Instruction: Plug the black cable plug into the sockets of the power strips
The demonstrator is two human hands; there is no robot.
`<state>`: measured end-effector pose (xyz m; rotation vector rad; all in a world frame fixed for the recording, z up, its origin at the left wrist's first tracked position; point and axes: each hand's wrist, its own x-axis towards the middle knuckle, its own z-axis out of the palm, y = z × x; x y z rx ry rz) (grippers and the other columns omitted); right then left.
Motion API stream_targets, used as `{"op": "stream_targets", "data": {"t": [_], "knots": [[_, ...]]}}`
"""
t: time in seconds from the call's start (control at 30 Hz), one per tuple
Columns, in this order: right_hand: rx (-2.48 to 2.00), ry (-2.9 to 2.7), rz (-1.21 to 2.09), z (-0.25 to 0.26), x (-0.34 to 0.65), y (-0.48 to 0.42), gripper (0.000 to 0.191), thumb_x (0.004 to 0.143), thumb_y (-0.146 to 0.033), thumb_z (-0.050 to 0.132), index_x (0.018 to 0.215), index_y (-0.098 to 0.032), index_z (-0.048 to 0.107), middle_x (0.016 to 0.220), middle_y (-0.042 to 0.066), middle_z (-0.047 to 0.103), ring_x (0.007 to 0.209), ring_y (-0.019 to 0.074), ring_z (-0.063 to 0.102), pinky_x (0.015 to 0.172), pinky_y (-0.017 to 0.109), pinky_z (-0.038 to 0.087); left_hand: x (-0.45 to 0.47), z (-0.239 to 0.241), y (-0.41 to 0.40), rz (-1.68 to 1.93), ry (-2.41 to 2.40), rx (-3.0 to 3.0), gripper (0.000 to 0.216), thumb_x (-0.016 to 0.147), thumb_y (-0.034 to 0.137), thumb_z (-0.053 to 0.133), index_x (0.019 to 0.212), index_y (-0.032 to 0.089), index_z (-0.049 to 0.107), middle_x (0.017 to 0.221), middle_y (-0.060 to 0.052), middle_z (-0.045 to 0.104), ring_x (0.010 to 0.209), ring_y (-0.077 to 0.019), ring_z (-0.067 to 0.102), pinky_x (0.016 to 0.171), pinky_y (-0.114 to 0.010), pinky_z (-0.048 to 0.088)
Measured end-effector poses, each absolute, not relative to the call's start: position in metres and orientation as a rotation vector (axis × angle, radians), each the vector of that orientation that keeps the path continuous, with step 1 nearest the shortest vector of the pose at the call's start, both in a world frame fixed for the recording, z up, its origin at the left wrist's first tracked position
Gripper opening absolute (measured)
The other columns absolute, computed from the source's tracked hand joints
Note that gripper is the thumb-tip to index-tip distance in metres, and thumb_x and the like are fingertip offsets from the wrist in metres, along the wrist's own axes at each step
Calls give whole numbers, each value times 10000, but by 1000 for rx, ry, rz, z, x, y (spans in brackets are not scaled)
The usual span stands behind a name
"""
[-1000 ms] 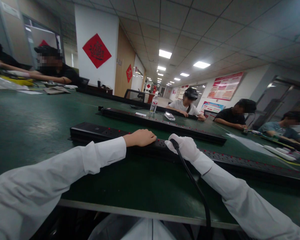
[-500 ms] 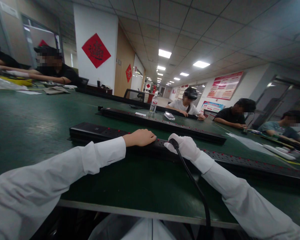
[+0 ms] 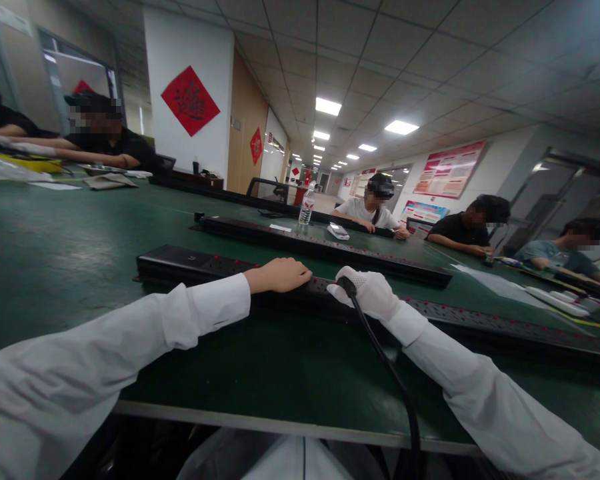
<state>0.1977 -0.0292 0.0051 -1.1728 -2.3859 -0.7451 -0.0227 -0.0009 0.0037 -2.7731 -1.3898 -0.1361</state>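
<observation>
Left hand [image 3: 283, 275] is lying across the black power strip [image 3: 176, 260], perhaps steadying it; its closure unclear. Gloved right hand [image 3: 374, 293] is gripping a corded plug [image 3: 349, 287] over that power strip.

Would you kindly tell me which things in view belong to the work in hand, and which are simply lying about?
In hand:
- near power strip, under the left hand
- black cord, its end in the gloved right hand

Apparently just lying about:
- water bottle
- small white gadget
- brown packet
</observation>
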Motion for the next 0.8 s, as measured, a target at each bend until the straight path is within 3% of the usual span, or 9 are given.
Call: {"op": "stream_targets", "data": {"t": [0.47, 0.8], "knots": [[-1162, -2387, -735, 5, 198, -30, 403, 806, -546, 381, 820, -198, 584, 634, 22, 632, 554, 106, 556, 492, 204, 239, -22, 5, -2, -140, -1418, -2777, 426, 892, 378, 213, 914, 174, 587, 952, -85, 636, 811, -199, 591, 709, -305, 443], [-1094, -2430, -618, 9, 198, -31, 337, 809, -490, 411, 817, -196, 577, 737, 26, 618, 652, 108, 551, 564, 205, 317, -21, 6, -4, -112, -1443, -2765, 418, 895, 376, 217, 906, 180, 587, 950, -82, 635, 790, -190, 589, 681, -291, 443]]}}
